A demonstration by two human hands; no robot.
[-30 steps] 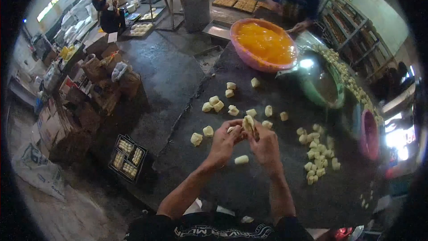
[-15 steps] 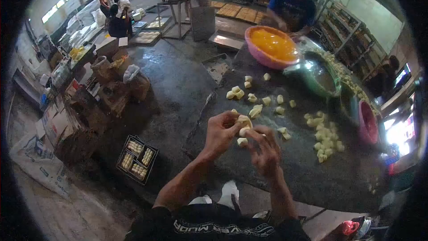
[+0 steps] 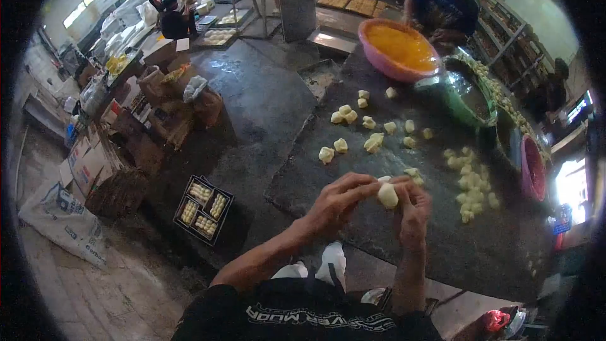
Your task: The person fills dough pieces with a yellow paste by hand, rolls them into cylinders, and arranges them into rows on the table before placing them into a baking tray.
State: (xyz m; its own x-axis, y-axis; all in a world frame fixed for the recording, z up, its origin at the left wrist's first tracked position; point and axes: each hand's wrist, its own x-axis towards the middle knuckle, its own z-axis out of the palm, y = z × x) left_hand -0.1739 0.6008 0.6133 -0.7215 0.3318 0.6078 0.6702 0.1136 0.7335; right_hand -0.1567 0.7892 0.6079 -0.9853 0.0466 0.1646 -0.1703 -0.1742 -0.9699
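Note:
A pale, smooth ball of dough (image 3: 387,196) is held above the dark table (image 3: 303,180) in front of me. My right hand (image 3: 413,209) is closed around its right side with thumb and fingers. My left hand (image 3: 344,197) reaches in from the other side, its fingertips pinching at the ball's upper left edge. Beyond my hands lie several loose dough pieces (image 3: 374,143), scattered on the tabletop. To the right is a larger cluster of dough pieces (image 3: 471,183), many touching one another.
A pink basin of orange filling (image 3: 372,63) stands at the table's far end, with a co-worker (image 3: 445,6) behind it. A green basin (image 3: 486,113) and a pink basin (image 3: 532,167) line the right side. A black tray (image 3: 178,213) of shaped dough sits lower left.
My hands have shifted right and slightly down with the dough. The dough now shows a smooth rounded side. The whole view has also shifted a little.

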